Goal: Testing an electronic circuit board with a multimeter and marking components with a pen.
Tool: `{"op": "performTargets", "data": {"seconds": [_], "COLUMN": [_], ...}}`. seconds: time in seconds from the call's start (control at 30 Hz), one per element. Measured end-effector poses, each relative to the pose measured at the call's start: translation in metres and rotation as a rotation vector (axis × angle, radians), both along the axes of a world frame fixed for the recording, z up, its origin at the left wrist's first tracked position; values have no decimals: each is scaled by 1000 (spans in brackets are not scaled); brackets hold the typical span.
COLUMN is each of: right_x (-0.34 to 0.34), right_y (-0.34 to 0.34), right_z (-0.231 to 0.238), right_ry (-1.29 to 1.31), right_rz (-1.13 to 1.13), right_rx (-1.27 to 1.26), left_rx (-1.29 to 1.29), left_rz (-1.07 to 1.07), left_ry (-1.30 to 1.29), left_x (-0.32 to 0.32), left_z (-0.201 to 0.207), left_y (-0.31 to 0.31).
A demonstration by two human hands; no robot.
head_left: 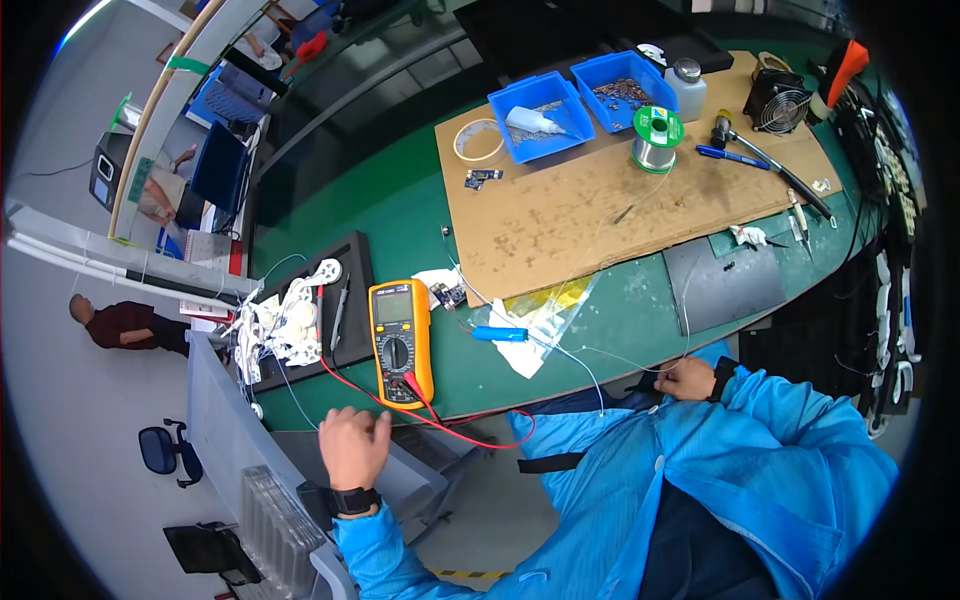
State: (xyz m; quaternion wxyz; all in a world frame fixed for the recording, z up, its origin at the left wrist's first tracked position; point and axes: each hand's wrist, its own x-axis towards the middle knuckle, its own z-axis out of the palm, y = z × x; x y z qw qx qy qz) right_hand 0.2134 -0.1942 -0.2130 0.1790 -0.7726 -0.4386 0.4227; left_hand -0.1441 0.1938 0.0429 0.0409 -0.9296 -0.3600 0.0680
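Note:
My left hand [355, 446] hovers by the table's near edge below the yellow multimeter [402, 345], thumb apart from the fingers, with nothing visible in it. Red test leads [463, 437] run from the meter's lower end and loop past the edge. My right hand [687, 380] is closed low at the table edge; a thin pale wire [625, 360] runs up to it, but what its fingers hold is hidden. Between the hands, a blue cylindrical part [499, 334] with wires lies on white tissue [522, 357]. A small circuit board [449, 293] sits beside the meter.
A black tray [355, 262] at left bears a heap of white round parts [300, 318]. On cardboard [560, 215] stand blue bins [541, 147], a solder spool [656, 150], a tape roll [480, 142] and a fan [778, 105]. A grey mat [722, 287] lies right. A person [130, 325] stands far left.

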Motion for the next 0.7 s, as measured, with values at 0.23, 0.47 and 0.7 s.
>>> {"op": "performTargets", "data": {"seconds": [0.23, 0.47, 0.7], "right_x": [-4, -2, 0], "right_y": [3, -2, -10], "right_z": [-2, 6, -1], "right_ry": [-19, -21, -4], "right_rz": [13, -35, -88], "right_rx": [-47, -43, -78], "left_rx": [-103, 49, -99], "left_rz": [145, 354, 284], "left_ry": [-729, -382, -657], "left_x": [54, 120, 91], "left_z": [-10, -23, -8], "left_y": [-16, -22, 22]}}
